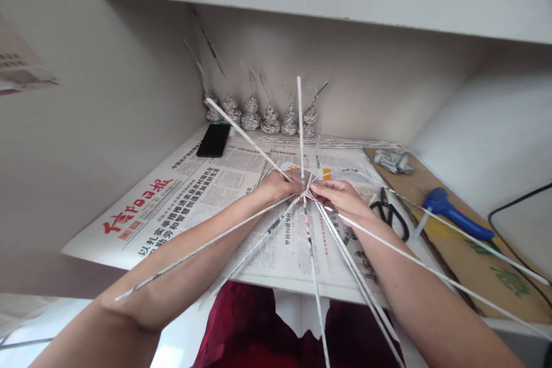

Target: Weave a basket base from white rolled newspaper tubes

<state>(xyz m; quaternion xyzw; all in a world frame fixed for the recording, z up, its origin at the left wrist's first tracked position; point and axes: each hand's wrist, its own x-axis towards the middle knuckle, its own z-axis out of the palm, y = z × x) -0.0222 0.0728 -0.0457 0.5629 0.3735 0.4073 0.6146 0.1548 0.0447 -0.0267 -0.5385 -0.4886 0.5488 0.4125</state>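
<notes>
Several thin rolled paper strips (311,259) cross at one point above the newspaper and fan outward in all directions. My left hand (282,184) is closed on the strips just left of the crossing. From the right, my right hand (338,194) pinches them close to the same point, thumb and fingers together. One strip stands up away from me, another slants to the far left, and others run over both forearms toward me. The exact weave at the crossing is partly hidden by my fingers.
Newspaper (181,213) covers the table. Several woven paper gourds (271,121) line the back wall, near a black phone (213,140) and loose paper sticks (336,142). To the right are scissors (390,214), a blue glue gun (457,215), crumpled paper (393,161) and cardboard (495,276).
</notes>
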